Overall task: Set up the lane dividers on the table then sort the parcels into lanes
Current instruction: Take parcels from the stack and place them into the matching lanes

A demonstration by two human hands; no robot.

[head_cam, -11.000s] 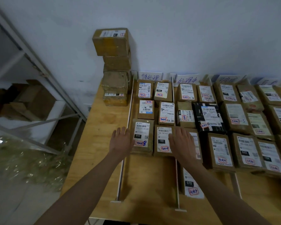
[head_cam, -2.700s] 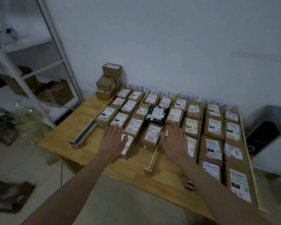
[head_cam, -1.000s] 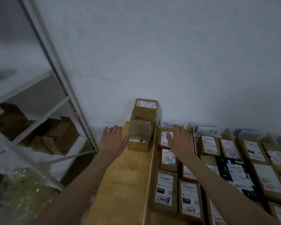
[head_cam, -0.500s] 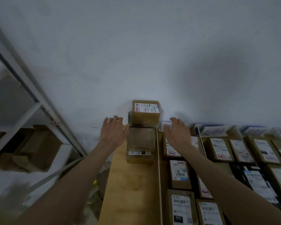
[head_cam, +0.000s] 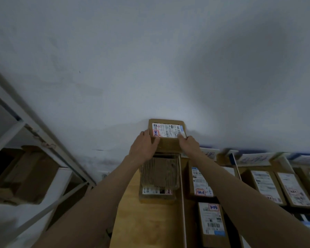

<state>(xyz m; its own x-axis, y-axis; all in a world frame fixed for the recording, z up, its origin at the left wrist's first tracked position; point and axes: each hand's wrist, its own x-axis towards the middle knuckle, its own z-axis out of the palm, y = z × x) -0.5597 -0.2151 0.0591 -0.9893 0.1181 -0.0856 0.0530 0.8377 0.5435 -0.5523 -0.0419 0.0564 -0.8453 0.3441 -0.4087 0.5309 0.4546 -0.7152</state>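
Hands on the top parcel (head_cam: 166,130) of a stack, centre of the frame, against the pale wall (head_cam: 150,59). Left hand (head_cam: 143,146) gripping the parcel's left edge, fingers curled round it; right hand (head_cam: 189,143) gripping the right edge, thumb on top near the white label. Top parcel flat, label up, red stamp at the label's left end.

Below it, more stacked parcels: a worn brown box (head_cam: 159,173) with a ribbed top, resting on a lower box (head_cam: 157,196) showing a label strip along its near side. Stack standing on the wooden table (head_cam: 141,224), lower centre, just left of a thin white lane divider (head_cam: 182,197) running toward the bottom edge.

Right of the divider, sorted parcels lying flat in lanes, labels up: one (head_cam: 200,182) near the back, another (head_cam: 212,222) in front of it. Second divider (head_cam: 234,164) farther right, more parcels (head_cam: 266,187) beyond. Handwritten paper signs (head_cam: 254,159) propped along the wall, writing too blurred to read.

Metal shelving (head_cam: 39,138) at left of the frame, with a cardboard box (head_cam: 23,172) on a shelf.
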